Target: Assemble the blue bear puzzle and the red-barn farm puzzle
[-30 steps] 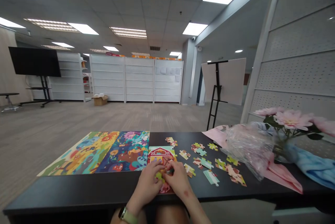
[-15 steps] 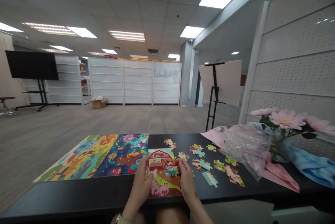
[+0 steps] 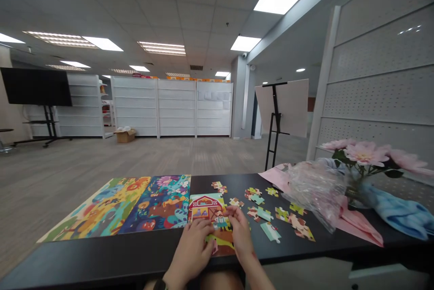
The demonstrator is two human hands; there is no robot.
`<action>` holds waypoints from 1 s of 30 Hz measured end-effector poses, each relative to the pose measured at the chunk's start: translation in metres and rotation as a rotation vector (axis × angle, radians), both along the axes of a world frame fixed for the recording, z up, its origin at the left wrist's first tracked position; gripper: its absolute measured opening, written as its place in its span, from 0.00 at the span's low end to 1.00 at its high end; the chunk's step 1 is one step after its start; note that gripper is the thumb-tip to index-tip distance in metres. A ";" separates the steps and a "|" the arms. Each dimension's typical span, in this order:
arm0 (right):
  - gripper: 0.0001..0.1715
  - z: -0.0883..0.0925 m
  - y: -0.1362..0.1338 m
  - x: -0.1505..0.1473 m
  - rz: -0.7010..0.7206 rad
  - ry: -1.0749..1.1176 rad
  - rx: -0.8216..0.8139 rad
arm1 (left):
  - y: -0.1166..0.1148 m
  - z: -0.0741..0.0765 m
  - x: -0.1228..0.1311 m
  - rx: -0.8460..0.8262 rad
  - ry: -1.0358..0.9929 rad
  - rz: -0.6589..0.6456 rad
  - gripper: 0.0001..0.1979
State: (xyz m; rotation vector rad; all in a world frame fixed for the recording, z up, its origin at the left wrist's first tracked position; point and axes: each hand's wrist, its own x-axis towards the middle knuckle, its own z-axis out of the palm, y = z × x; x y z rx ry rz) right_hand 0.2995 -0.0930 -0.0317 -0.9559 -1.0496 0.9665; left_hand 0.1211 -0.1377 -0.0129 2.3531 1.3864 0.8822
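Your left hand (image 3: 191, 251) and right hand (image 3: 240, 235) curl over the barn jigsaw (image 3: 206, 206) at the table's (image 3: 118, 260) near edge, fingers (image 3: 230, 211) on it, any grip unclear, with loose pieces (image 3: 270, 232) to the right.

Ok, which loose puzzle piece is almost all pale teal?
The pale teal piece right of the right hand; the other teal pieces lie farther back.
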 end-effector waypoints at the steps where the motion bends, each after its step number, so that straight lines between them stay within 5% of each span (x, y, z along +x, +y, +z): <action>1: 0.12 0.000 0.000 0.000 -0.003 -0.007 0.003 | -0.003 0.004 0.003 -0.008 0.029 0.010 0.16; 8: 0.12 0.004 -0.002 -0.002 -0.013 -0.008 -0.002 | -0.010 0.015 0.006 -0.008 0.083 0.041 0.15; 13: 0.16 0.000 0.006 0.031 -0.023 -0.029 -0.063 | -0.002 -0.002 0.002 -0.006 0.015 0.049 0.24; 20: 0.16 0.000 0.006 0.091 0.025 0.199 -0.109 | 0.031 -0.035 -0.020 0.043 -0.685 0.333 0.27; 23: 0.16 0.001 0.002 0.092 0.017 0.067 -0.085 | 0.035 -0.037 -0.031 0.014 -0.881 0.381 0.24; 26: 0.13 0.002 -0.003 0.084 0.017 -0.190 -0.036 | 0.024 -0.032 -0.031 -0.016 -0.801 0.343 0.22; 30: 0.11 0.007 -0.013 0.075 -0.004 -0.414 -0.002 | -0.003 -0.013 -0.015 0.058 -0.251 0.118 0.22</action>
